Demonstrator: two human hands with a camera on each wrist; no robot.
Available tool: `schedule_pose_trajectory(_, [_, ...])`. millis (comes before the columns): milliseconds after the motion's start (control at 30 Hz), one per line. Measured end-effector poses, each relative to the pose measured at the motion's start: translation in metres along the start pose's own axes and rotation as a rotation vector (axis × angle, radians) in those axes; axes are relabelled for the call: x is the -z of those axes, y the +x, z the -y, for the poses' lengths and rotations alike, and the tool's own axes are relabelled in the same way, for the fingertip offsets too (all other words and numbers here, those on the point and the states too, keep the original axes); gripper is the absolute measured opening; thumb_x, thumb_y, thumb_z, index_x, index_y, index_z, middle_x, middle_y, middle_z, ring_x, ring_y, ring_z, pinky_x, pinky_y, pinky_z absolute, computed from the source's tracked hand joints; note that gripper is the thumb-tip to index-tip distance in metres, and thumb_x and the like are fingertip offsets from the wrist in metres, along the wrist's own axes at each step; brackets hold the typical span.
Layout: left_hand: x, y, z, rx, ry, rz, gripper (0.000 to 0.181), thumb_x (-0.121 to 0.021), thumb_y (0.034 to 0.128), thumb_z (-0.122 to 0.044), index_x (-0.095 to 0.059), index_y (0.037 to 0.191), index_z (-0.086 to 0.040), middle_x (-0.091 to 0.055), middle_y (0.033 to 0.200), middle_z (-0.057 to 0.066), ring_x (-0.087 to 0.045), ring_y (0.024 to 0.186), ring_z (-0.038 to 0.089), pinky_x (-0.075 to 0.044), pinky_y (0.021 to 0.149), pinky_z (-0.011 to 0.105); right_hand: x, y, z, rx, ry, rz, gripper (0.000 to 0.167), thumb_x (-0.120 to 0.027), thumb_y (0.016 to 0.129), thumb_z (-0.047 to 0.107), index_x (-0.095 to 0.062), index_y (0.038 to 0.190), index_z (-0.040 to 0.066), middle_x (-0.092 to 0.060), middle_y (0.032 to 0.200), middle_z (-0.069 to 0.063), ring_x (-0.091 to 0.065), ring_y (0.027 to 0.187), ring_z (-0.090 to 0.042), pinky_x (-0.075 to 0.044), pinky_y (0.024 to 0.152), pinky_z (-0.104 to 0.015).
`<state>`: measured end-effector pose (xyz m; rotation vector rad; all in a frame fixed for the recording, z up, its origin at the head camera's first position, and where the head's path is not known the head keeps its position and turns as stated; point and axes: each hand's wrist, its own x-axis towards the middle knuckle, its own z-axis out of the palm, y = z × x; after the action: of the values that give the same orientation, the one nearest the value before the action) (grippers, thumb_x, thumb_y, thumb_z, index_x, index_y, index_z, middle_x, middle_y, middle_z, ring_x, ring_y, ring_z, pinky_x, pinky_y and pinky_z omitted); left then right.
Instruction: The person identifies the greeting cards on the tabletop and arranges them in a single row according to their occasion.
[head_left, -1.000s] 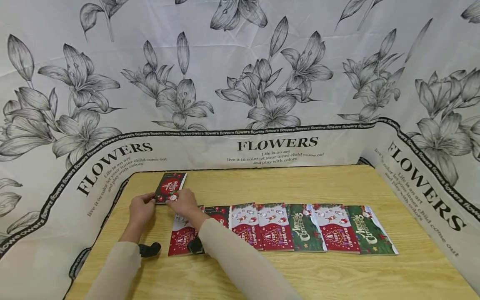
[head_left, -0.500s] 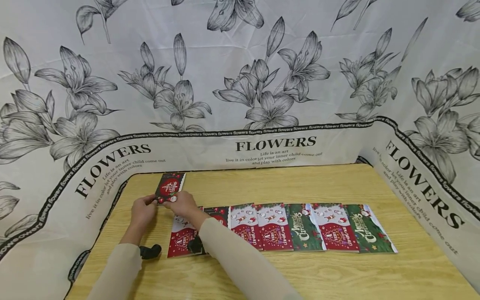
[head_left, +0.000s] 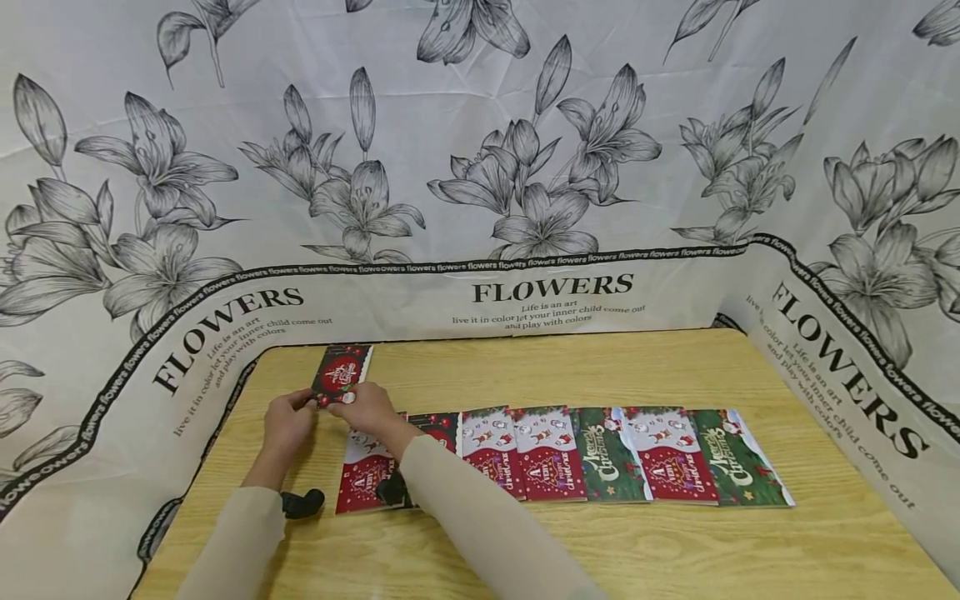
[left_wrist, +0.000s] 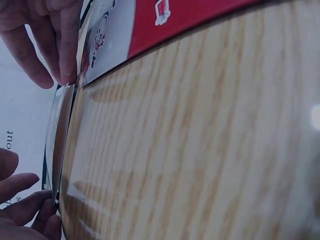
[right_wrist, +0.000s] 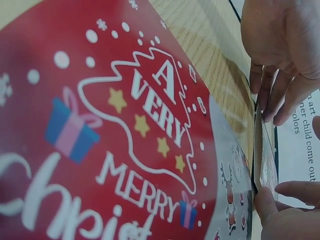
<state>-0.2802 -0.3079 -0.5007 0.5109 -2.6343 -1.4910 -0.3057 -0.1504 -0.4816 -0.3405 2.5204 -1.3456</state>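
In the head view, a black Christmas card (head_left: 342, 372) with a red round design lies at the table's far left. My left hand (head_left: 289, 427) pinches its near left corner, and my right hand (head_left: 369, 411) pinches the near right corner. Seen edge-on in the left wrist view, the card (left_wrist: 61, 140) bows slightly between the fingertips of both hands. The right wrist view shows the same card edge (right_wrist: 260, 150), with the right thumb and fingers on one end. Just nearer than the hands lies a red and white card (head_left: 362, 477), partly covered by the right hand and forearm.
A row of overlapping Christmas cards extends rightward: a black one (head_left: 438, 429) partly behind the sleeve, several red and white ones (head_left: 551, 454), and green ones (head_left: 738, 458). Flower-printed cloth (head_left: 555, 308) walls the wooden table (head_left: 600, 550) at back and sides.
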Motion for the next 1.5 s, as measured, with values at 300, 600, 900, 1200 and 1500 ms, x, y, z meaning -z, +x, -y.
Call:
schedule_pose_trajectory(300, [-0.001,-0.002,0.001,0.004,0.007,-0.01,0.045,-0.044,0.1088,-0.008,-0.048,0.148,0.014,-0.047,0.15,0.036,-0.04,0.144,0.049,-0.036,0.116,0.06,-0.001,-0.001,0.0,-0.018,0.021,0.007,0.036,-0.074,0.099,0.032,-0.075,0.118,0.002,-0.07,0.105,-0.008,-0.057,0.081,-0.015,-0.052,0.074,-0.031])
schedule_pose_trajectory(600, [0.0,-0.002,-0.002,0.019,0.005,0.002,0.046,-0.043,0.1093,-0.008,-0.047,0.15,0.013,-0.044,0.153,0.035,-0.037,0.146,0.049,-0.033,0.119,0.06,0.003,-0.004,0.002,-0.027,0.074,0.034,0.045,-0.065,0.105,0.032,-0.067,0.134,-0.002,-0.07,0.083,-0.01,-0.063,0.072,-0.02,-0.053,0.077,-0.032])
schedule_pose_trajectory(900, [0.001,-0.002,-0.002,0.021,0.011,0.021,0.047,-0.042,0.1091,-0.009,-0.046,0.15,0.013,-0.044,0.154,0.035,-0.036,0.147,0.048,-0.033,0.119,0.061,0.009,-0.009,0.001,-0.061,0.222,0.02,0.05,-0.05,0.112,0.041,-0.067,0.132,-0.001,-0.068,0.112,-0.012,-0.063,0.101,-0.024,-0.053,0.093,-0.045])
schedule_pose_trajectory(1200, [0.0,-0.005,-0.004,0.048,-0.005,0.024,0.048,-0.041,0.1095,-0.009,-0.044,0.151,0.013,-0.042,0.155,0.035,-0.035,0.147,0.049,-0.032,0.12,0.06,0.009,-0.011,0.0,-0.071,0.217,0.026,0.055,-0.045,0.112,0.047,-0.07,0.12,-0.001,-0.061,0.09,-0.008,-0.06,0.089,-0.021,-0.052,0.087,-0.043])
schedule_pose_trajectory(1500, [0.0,-0.008,-0.004,0.024,0.008,-0.004,0.047,-0.043,0.1094,-0.011,-0.048,0.15,0.012,-0.047,0.149,0.036,-0.042,0.141,0.048,-0.039,0.113,0.059,0.012,-0.011,-0.002,-0.038,0.217,-0.015,0.054,-0.046,0.112,0.045,-0.072,0.112,-0.002,-0.062,0.089,-0.009,-0.058,0.082,-0.02,-0.051,0.08,-0.039])
